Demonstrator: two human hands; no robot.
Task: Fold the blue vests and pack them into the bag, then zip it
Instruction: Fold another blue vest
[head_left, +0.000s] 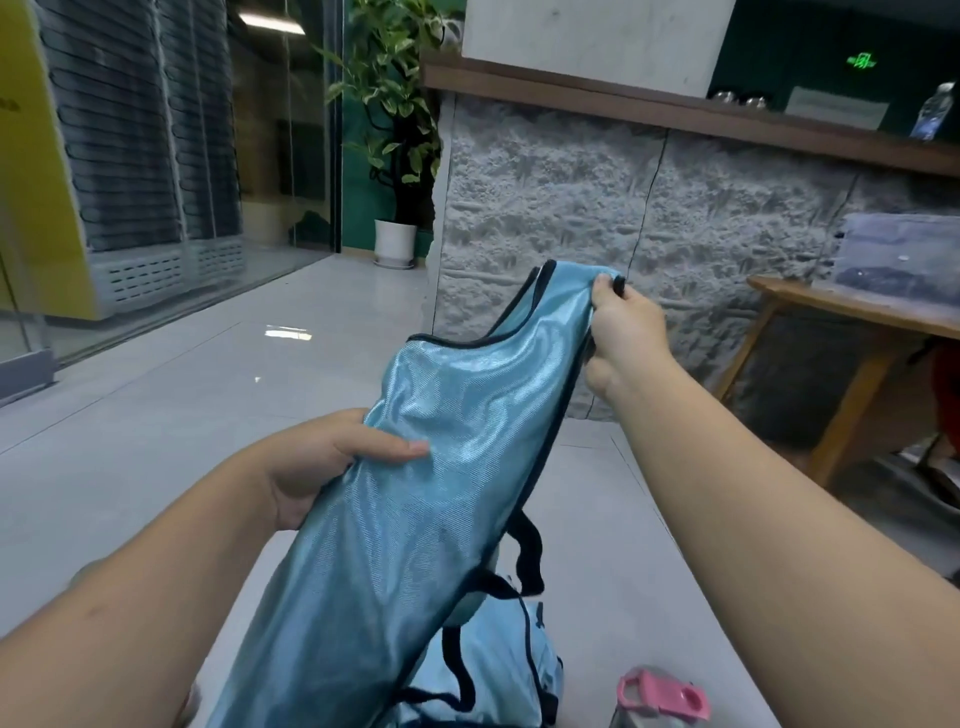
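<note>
Two hands: left hand (332, 457), right hand (626, 332), both gripping one blue vest (415, 493). More blue fabric (498, 670) below vest, count unclear. One pink-lidded bottle (660, 696) right of vest. One potted plant (395, 156) beyond vest. One wooden table (852, 312) right of vest.

Lobby or reception area of a commercial building. Indicators: polished pale tiled floor (171, 384); reception counter with stone-textured front (571, 218) and wooden ledge (649, 111); glass partition (156, 156); potted plant (395, 130) in a white pot; illuminated green exit sign (862, 61); wooden desk (852, 312) at right.
</note>
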